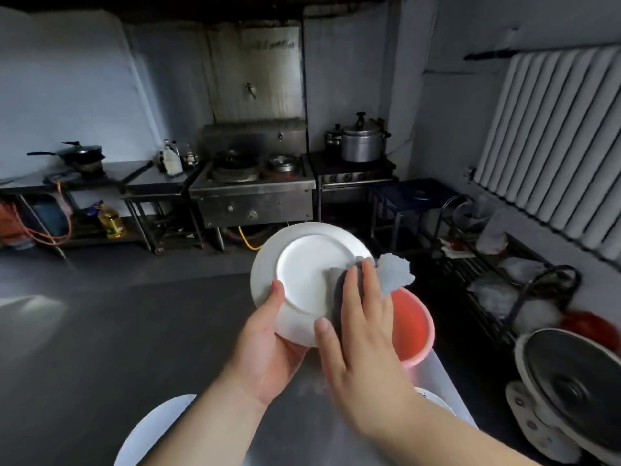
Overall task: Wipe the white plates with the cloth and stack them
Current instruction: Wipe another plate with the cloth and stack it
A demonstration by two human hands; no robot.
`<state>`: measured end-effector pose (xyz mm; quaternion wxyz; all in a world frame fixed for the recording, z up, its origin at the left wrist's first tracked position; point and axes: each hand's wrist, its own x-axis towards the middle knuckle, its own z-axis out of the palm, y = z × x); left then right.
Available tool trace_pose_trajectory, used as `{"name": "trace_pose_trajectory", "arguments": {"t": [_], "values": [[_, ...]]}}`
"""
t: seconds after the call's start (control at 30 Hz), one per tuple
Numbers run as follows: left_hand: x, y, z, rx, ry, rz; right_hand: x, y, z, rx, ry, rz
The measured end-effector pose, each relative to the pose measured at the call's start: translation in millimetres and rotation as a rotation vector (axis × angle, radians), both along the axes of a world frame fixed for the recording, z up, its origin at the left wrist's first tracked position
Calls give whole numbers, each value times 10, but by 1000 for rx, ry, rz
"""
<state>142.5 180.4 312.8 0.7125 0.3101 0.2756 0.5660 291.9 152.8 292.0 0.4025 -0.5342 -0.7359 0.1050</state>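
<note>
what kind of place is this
Most likely a working restaurant kitchen: a steel wok range stands against the far wall, a big pressure cooker sits on a burner beside it, and steel prep tables hold pans and bottles.

Left hand [268,351] fingers hidden behind plate [302,274]; btm plate [148,432] cut off by frame edge.

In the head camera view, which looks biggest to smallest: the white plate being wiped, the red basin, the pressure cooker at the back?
1. White plate
2. Red basin, partly hidden
3. Pressure cooker
The cooker stands far back, so its true rank is unsure.
</note>
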Motion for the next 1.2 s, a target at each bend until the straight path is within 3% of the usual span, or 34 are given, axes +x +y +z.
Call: {"name": "trace_pose_trajectory", "arguments": {"t": [0.17, 0.3, 0.4, 0.57, 0.77, 0.9, 1.03, 1.13, 1.2], "values": [[312, 66, 48, -13, -9, -15, 371, 276, 299, -26, 62, -113], [622, 92, -30, -190, -83, -213, 223, -137, -157, 25, -77, -26], [856, 99, -158, -183, -40, -209, 548, 4, -232, -46, 38, -124], [1201, 102, -414, -151, 37, -193, 1525, 436, -67, -351, 384, -248], [1346, 123, -1030, -336, 143, -337, 2487, 295, -564, -757, -79, -233], [1474, 81, -1562, -475, 229, -431, 2806, 104, -1004, -1121, -194, -168], [1639, -2, -1953, -608, 319, -437, 2984, 5, -1448, -1285, 6, -164], [1774, -32, -2078, -580, 431, -337, 3022, -18, -1660, -1328, 188, -239], [1861, -37, -2092, -547, 550, -245, 3029, 2, -1780, -1302, 211, -308]]}}
